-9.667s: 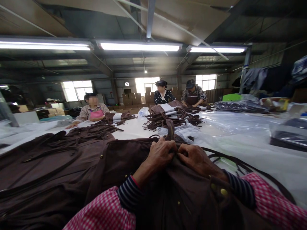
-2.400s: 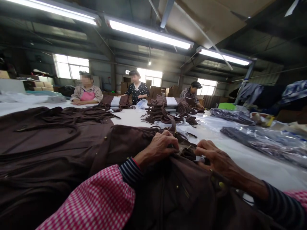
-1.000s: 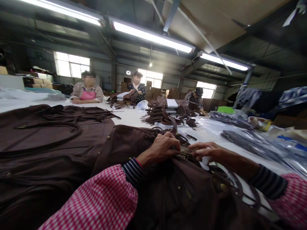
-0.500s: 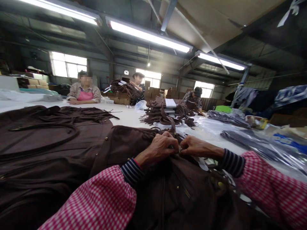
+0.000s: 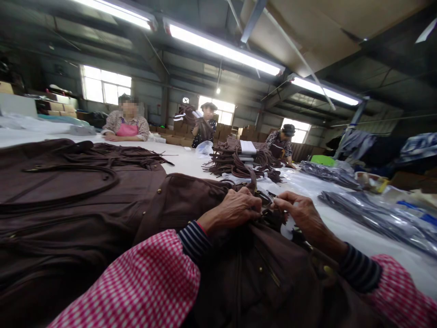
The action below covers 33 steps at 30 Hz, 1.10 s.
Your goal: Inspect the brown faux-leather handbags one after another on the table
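Observation:
A dark brown bag [image 5: 259, 282] with brass studs lies on the white table right in front of me. My left hand [image 5: 234, 210] is closed on the bag's top edge, fingers curled over the fabric by a strap fitting. My right hand [image 5: 300, 215] pinches the same spot from the right, thumb and fingers pressed together at the bag's top near a small metal piece. Both sleeves are pink-and-white check over striped cuffs. What sits between the fingertips is too small to make out.
A wide pile of flat brown bags [image 5: 68, 191] fills the table's left. A stack of brown bags with straps [image 5: 244, 161] stands mid-table. Plastic-wrapped dark goods [image 5: 372, 214] lie at the right. Three other people [image 5: 126, 125] work along the far side.
My right hand has shifted slightly right and lower at the bag's top while my left kept its grip. The person at the far middle lifted a bundle of brown bags.

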{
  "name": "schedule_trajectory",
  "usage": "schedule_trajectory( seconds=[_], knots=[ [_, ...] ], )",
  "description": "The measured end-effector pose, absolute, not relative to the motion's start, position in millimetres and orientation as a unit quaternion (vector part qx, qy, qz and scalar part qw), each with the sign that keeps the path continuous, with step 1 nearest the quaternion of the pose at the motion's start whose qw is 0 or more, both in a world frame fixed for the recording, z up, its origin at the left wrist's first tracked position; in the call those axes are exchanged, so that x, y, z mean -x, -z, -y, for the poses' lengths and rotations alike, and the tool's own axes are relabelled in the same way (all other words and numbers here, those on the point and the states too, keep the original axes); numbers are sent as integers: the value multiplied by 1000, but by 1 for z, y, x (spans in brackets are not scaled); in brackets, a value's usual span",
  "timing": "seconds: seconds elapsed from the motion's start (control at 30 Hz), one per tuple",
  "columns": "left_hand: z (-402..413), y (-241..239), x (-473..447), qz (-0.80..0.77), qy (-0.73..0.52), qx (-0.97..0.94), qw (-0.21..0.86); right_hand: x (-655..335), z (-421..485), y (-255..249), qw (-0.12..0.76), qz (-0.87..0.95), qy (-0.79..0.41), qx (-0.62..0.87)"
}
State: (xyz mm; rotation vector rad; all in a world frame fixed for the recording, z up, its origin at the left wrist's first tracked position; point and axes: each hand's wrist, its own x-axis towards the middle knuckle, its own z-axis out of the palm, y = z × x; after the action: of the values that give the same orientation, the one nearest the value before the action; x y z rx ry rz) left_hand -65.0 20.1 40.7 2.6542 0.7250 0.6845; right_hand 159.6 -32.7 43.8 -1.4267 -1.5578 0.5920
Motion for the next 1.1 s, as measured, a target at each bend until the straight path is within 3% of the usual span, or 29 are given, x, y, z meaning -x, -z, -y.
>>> schedule_trajectory(
  seconds=[0.27, 1.1],
  knots=[
    [-17, -56, 70, -225, -164, -946, 166, -163, 34, -53, 441, 641, -307, 549],
    [-21, -40, 65, -226, -220, -940, 130, -163, 47, -53, 384, 668, -330, 546]
  ],
)
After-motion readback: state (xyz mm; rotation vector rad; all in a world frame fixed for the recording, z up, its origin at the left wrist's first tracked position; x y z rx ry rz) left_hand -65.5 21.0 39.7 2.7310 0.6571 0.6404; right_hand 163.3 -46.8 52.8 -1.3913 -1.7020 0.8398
